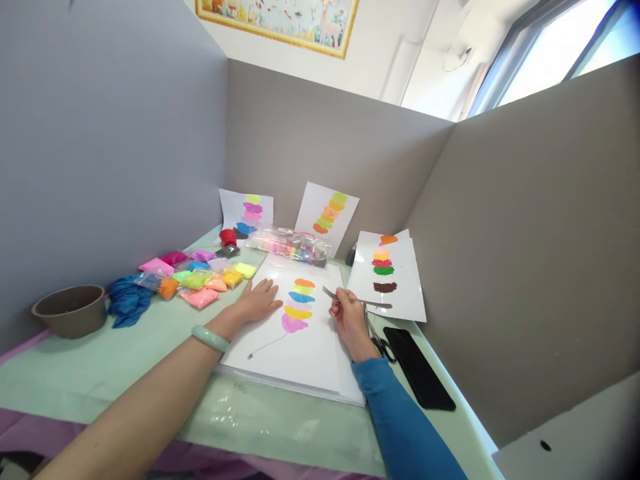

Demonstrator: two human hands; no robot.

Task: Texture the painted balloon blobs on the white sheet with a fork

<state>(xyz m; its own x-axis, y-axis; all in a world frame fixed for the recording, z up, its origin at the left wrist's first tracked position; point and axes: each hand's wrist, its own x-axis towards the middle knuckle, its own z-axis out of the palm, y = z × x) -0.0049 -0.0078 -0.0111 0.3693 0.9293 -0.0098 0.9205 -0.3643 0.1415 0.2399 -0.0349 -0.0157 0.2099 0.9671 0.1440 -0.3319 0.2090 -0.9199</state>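
Observation:
My left hand point(259, 301) lies flat on a white sheet of paper point(310, 363), fingers spread, with a pale green bangle point(210, 339) on the wrist. My right hand point(349, 320) pinches a small metal fork point(370, 303), its tines pointing left above the paper. Between my hands, a column of coloured patches point(300, 298) runs down the sheet: orange, yellow-green, blue, lilac, yellow and pink-purple. From the lowest patch a thin dark line leads down to a small dark spot. Scissors point(385, 348) lie beside my right wrist, partly hidden by it.
Soft packets of coloured clay point(200, 280), a blue cloth point(129, 301) and a brown pot point(71, 311) are on the left. Behind stand a clear bag point(295, 247), a red cup point(228, 237) and painted sheets point(345, 207). A black phone point(419, 368) lies right; grey partitions point(320, 127) enclose the table.

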